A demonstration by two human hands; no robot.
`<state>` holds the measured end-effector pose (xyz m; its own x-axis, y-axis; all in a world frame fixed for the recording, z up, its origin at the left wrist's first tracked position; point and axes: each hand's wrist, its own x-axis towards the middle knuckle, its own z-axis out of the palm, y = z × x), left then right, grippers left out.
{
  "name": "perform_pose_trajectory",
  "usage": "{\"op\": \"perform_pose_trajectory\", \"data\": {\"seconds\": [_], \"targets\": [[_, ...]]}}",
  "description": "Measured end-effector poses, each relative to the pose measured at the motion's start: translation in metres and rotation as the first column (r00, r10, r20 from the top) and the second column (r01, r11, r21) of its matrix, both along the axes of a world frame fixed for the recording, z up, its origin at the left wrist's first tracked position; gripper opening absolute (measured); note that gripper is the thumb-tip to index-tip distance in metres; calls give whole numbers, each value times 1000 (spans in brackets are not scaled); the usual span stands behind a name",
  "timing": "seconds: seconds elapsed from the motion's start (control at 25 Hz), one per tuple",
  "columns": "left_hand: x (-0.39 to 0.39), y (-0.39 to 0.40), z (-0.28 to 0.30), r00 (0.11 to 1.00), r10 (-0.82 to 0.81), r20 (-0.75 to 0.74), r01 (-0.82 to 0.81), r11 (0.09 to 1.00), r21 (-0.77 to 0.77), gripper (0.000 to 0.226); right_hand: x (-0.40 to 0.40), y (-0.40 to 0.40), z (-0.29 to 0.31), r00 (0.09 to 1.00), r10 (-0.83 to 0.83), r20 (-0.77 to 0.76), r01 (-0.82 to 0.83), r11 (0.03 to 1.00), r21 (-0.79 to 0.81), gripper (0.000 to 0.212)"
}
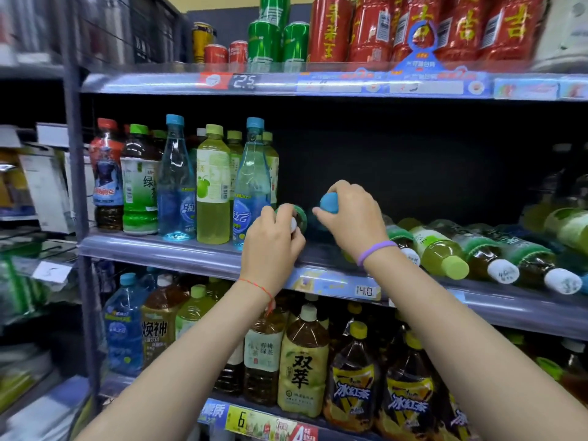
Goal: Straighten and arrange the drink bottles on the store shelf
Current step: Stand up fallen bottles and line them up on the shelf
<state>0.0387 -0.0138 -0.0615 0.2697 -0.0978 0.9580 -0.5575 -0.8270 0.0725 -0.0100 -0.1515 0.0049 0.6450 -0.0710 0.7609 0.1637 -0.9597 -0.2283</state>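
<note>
On the middle shelf point(178, 249), several drink bottles stand upright at the left, among them a yellow-green tea bottle point(212, 186) and a clear blue bottle point(175, 179). My left hand point(270, 246) grips the white-capped neck of a green-labelled bottle point(300, 218) lying on the shelf. My right hand point(353, 218) is closed around a blue-capped bottle point(329, 202), its body mostly hidden behind the hand. To the right, several bottles point(445, 253) lie on their sides with caps toward me.
The upper shelf point(191, 82) holds green cans point(264, 43) and red cans point(331, 30). Large tea bottles point(302, 361) fill the lower shelf. A dark gap opens behind my hands on the middle shelf. A grey upright post point(78, 192) bounds the left side.
</note>
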Motion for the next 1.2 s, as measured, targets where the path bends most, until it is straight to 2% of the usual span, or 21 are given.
{"op": "perform_pose_trajectory", "data": {"seconds": [0.16,0.28,0.52,0.64,0.72,0.84,0.92,1.0,1.08,1.2], "targets": [[4,-7,3,995,-93,-39,97,990,106,30,9,-7,12,996,91,-20,-87,986,145,33],[15,-4,12,991,-131,-42,134,988,81,27,14,-9,16,994,112,-5,-110,978,176,32],[16,-6,54,958,-273,88,277,960,-41,32,23,-10,22,960,234,156,-272,916,295,30],[9,-12,79,887,-461,38,457,861,-223,39,25,-9,32,937,282,208,-344,855,387,27],[9,-16,95,871,-490,28,474,825,-308,40,29,-8,39,933,274,233,-349,844,407,29],[16,-19,115,904,-423,-69,372,854,-363,44,39,-4,50,936,244,252,-338,821,460,35],[22,-20,119,913,-390,-123,336,887,-317,50,47,-5,56,941,222,257,-325,807,492,39],[29,-21,109,928,-345,-139,323,932,-162,65,53,-6,61,945,209,251,-314,796,517,45],[39,-20,91,976,-179,-123,183,983,26,81,55,-8,62,953,210,217,-296,787,541,51],[50,-16,74,997,70,14,-72,990,121,77,57,-7,61,965,221,143,-263,804,534,52]]}}
